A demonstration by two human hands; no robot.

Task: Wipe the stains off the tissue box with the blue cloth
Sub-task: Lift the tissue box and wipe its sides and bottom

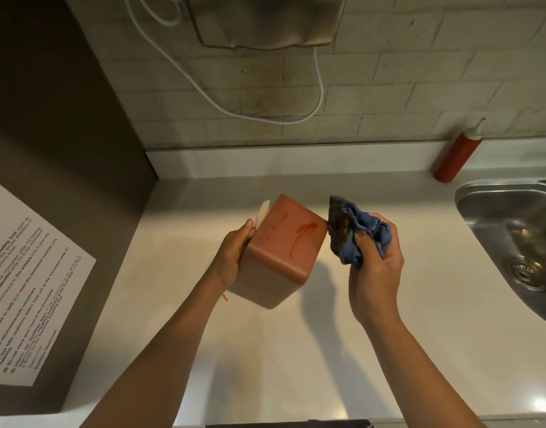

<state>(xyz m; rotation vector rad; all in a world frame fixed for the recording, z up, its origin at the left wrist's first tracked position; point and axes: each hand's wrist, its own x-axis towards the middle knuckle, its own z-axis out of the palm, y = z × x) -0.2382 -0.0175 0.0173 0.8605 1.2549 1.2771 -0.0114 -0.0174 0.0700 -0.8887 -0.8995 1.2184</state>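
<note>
Left hand (234, 254) grips the tilted tissue box (281, 251) — red stain (302, 236) facing up. Right hand (373, 264), fingers curled round the blue cloth (358, 236), sits at the stain's three o'clock — nearer hand.

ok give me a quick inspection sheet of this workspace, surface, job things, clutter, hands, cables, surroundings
surface: pale countertop, small red mark near the box's lower corner
job's things: terracotta cube tissue box tilted, red streak on its upper face, white tissue poking out; crumpled blue cloth with dark stains, beside the box's right edge
clutter: red squeeze bottle by the wall
hands: left hand holds the box; right hand grips the cloth
cables: white cable looping down the tiled wall
surroundings: steel sink at right, printed notice on the dark panel at left
</note>
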